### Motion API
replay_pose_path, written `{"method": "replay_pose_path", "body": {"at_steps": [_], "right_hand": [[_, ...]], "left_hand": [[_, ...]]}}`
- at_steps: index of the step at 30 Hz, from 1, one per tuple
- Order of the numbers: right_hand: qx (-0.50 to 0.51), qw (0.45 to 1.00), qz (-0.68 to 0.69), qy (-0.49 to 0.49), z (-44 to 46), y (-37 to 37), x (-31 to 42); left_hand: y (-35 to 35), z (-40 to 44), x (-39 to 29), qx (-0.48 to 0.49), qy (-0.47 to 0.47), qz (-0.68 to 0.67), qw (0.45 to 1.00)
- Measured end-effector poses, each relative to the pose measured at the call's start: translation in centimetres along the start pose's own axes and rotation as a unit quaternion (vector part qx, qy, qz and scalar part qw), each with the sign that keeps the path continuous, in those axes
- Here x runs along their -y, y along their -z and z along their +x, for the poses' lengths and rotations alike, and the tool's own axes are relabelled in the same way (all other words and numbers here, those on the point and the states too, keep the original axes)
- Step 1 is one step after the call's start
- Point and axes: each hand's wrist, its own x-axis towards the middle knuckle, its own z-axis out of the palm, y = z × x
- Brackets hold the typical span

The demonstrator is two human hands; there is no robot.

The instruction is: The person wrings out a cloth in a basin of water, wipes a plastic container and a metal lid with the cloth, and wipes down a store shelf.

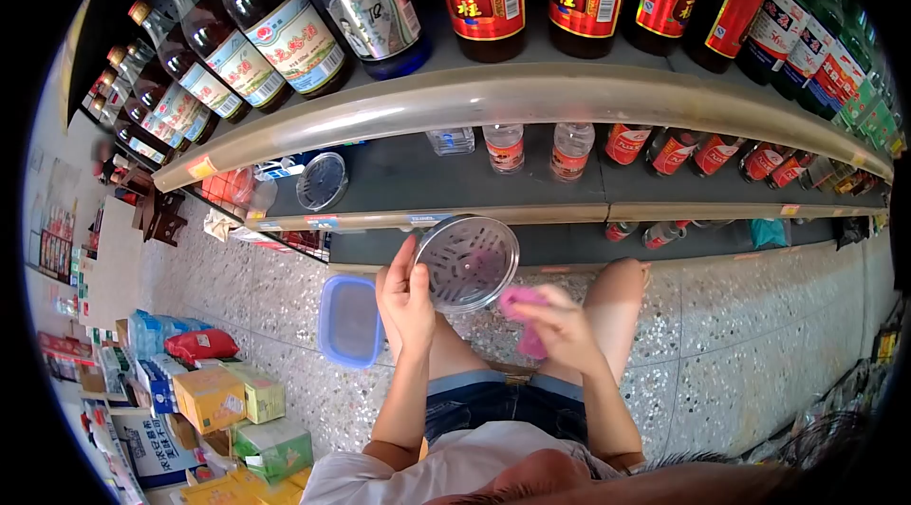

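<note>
My left hand [408,300] grips the rim of a clear round plastic container [467,263] with dark slot-like marks across its face, tilted up in front of the lower shelves. A crumpled pink cloth [525,304] is pinched in my right hand [562,327], just beside the container's lower right edge; whether the cloth touches it I cannot tell. On the floor left of my left hand sits a blue-rimmed plastic tub [349,321]. A similar clear round container [323,181] rests on the middle shelf at the left.
Above me, the top shelf [531,92] carries rows of glass bottles [294,40], some with red labels. Smaller bottles [572,152] stand on the middle shelf [399,173]. Cartons [211,398] and a red bag [201,345] are stacked at the left on the speckled floor [731,325].
</note>
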Motion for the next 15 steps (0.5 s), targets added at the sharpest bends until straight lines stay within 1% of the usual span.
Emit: {"method": "replay_pose_path", "body": {"at_steps": [1, 3, 4, 5, 6, 7, 8, 11, 15], "right_hand": [[-0.047, 0.998, 0.033, -0.020, 0.1, 0.3, 0.0], [-0.133, 0.989, 0.045, -0.036, 0.9, 0.8, -0.2], [-0.176, 0.982, 0.050, -0.045, 1.3, 0.9, -0.3], [-0.189, 0.980, 0.045, -0.038, 1.6, 1.0, -0.2], [-0.202, 0.978, 0.040, -0.032, 2.0, 0.9, 0.0], [-0.214, 0.976, 0.034, -0.027, 2.4, 0.9, 0.3], [-0.211, 0.977, -0.015, -0.007, 2.7, 0.9, 1.1], [-0.176, 0.969, -0.159, 0.075, 3.6, 0.3, 3.3], [-0.124, 0.949, -0.243, 0.156, 3.6, -1.7, 4.6]], "left_hand": [[-0.4, -0.2, -1.1, 0.005, 0.010, -0.029, 1.000], [-1.7, -1.0, -3.5, 0.016, 0.027, -0.089, 0.996], [-1.6, -1.6, -3.5, 0.013, 0.069, -0.106, 0.992], [-1.5, -1.8, -3.7, 0.039, -0.014, -0.024, 0.999], [-1.3, -1.9, -3.9, 0.065, -0.095, 0.058, 0.992], [-1.2, -2.1, -4.0, 0.089, -0.175, 0.139, 0.971], [-1.3, -1.9, -3.1, 0.091, -0.225, 0.162, 0.956], [-1.5, -1.7, -2.8, 0.102, -0.280, 0.157, 0.942], [-1.6, -1.5, -3.6, 0.131, -0.320, 0.198, 0.917]]}}
